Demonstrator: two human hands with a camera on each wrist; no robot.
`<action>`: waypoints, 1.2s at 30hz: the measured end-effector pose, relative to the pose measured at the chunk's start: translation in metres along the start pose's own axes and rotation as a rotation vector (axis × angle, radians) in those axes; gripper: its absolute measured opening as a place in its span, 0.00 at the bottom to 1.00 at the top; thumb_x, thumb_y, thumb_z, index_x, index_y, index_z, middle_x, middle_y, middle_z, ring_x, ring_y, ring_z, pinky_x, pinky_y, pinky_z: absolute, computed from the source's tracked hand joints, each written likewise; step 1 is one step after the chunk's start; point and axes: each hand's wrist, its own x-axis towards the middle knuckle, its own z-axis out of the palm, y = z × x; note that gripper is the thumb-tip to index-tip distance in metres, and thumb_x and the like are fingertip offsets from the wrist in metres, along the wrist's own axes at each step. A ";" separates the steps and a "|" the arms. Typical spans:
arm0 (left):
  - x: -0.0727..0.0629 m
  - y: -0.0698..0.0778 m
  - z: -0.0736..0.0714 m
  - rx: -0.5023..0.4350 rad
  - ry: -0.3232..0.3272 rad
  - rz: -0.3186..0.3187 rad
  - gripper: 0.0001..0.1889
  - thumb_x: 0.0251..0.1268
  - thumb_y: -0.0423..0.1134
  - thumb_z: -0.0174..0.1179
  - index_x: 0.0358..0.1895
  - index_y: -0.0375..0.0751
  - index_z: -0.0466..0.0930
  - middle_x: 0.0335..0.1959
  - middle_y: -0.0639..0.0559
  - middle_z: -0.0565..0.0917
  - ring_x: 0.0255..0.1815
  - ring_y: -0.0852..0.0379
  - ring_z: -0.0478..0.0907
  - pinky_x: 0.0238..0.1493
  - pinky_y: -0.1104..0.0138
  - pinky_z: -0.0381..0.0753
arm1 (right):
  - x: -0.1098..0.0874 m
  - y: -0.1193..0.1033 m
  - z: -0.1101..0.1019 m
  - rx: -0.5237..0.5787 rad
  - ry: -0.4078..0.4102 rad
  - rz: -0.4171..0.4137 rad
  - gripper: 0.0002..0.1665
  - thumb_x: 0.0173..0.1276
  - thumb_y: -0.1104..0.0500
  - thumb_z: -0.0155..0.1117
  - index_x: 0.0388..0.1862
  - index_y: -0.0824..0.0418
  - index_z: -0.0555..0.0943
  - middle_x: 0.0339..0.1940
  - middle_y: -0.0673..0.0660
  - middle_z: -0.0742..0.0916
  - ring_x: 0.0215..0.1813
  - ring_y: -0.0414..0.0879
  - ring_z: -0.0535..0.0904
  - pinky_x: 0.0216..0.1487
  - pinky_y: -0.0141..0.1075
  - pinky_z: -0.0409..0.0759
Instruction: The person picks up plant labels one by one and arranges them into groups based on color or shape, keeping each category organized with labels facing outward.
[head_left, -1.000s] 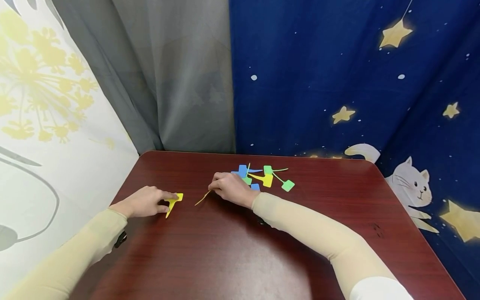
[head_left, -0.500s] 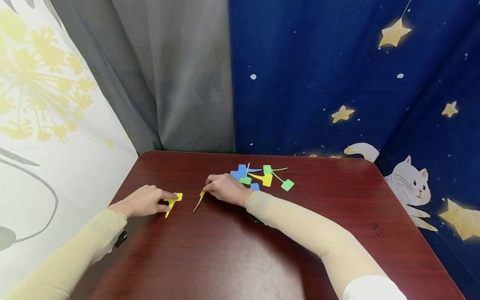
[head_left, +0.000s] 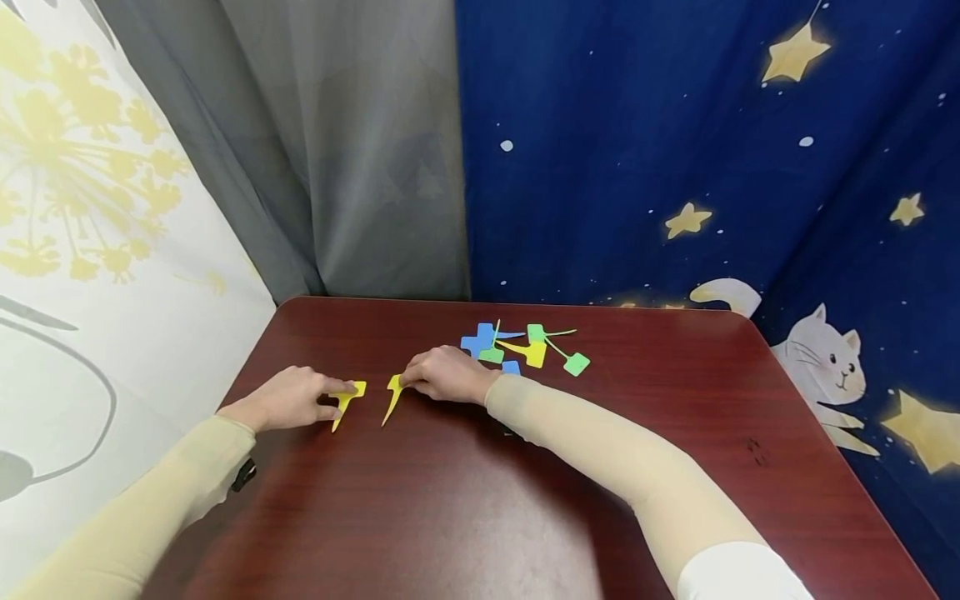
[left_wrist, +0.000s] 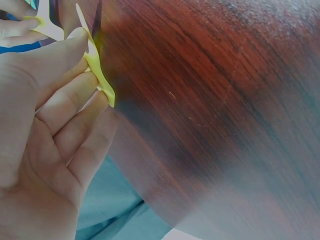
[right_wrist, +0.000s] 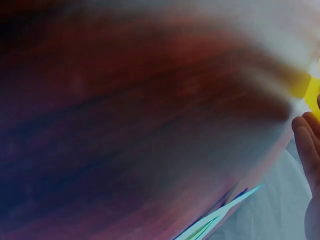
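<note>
Right hand (head_left: 446, 373) pinches a yellow tag (head_left: 393, 395) near the second yellow tag (head_left: 344, 402) held by the left hand (head_left: 288, 400), seemingly positioning it on the surface (head_left: 450, 500), which probably calls next for a gentle release

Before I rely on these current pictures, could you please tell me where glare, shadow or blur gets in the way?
Head view: pale glare on the table, low in frame, shadow beneath the right sleeve; left wrist view: yellow tag fairly clear, whitish haze at lower right; right wrist view: table dark and badly blurred, a yellow piece cut off by the right edge.
</note>
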 end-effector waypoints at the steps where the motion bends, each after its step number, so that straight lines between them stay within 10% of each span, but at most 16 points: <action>1: 0.000 0.000 0.000 -0.002 -0.002 -0.002 0.21 0.60 0.44 0.73 0.58 0.47 0.86 0.51 0.52 0.87 0.44 0.54 0.86 0.42 0.56 0.85 | 0.000 0.000 0.001 -0.018 -0.005 -0.010 0.15 0.72 0.59 0.66 0.55 0.47 0.88 0.50 0.43 0.87 0.51 0.32 0.81 0.55 0.24 0.76; 29: 0.003 0.004 0.001 -0.010 -0.008 -0.014 0.23 0.61 0.45 0.72 0.59 0.44 0.85 0.54 0.50 0.86 0.35 0.60 0.83 0.32 0.64 0.78 | 0.014 -0.001 -0.001 -0.183 -0.147 -0.129 0.17 0.73 0.58 0.64 0.58 0.45 0.85 0.56 0.44 0.86 0.57 0.37 0.80 0.57 0.31 0.78; 36: 0.000 0.006 0.002 0.017 0.014 -0.024 0.21 0.60 0.44 0.72 0.57 0.46 0.86 0.53 0.49 0.86 0.47 0.51 0.85 0.46 0.53 0.84 | 0.021 -0.009 0.002 -0.192 -0.162 -0.135 0.17 0.75 0.58 0.61 0.59 0.45 0.85 0.56 0.44 0.86 0.56 0.36 0.81 0.56 0.30 0.79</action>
